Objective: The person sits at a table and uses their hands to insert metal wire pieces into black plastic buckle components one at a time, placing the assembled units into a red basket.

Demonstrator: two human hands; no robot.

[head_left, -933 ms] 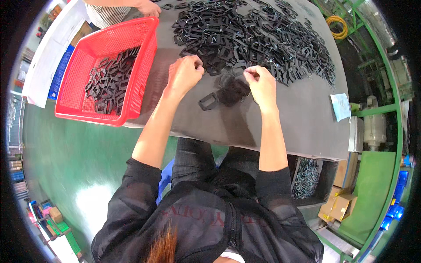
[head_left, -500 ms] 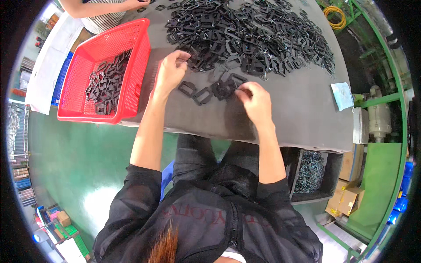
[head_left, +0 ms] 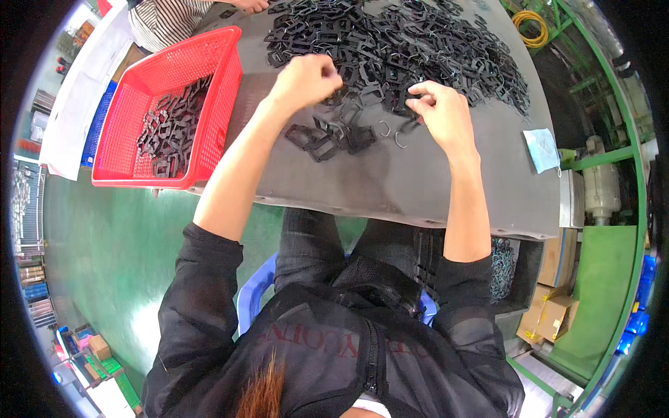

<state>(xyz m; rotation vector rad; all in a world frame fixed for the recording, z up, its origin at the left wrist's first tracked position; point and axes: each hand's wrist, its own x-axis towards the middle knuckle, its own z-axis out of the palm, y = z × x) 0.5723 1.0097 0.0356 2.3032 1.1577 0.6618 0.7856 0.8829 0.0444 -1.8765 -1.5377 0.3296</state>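
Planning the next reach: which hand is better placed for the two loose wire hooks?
Probably the right hand: it is nearer the wire hooks; the left hand is farther left.

Left hand (head_left: pixel 304 82): at near edge of black frame pile (head_left: pixel 334 35); right hand (head_left: pixel 440 113): same edge; two wire hooks (head_left: pixel 397 141): loose on grey table (head_left: pixel 306 187); red basket (head_left: pixel 217 118): part-filled.

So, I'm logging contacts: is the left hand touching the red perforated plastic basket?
Apart: the head view shows grey tabletop between the left hand and the red perforated plastic basket.
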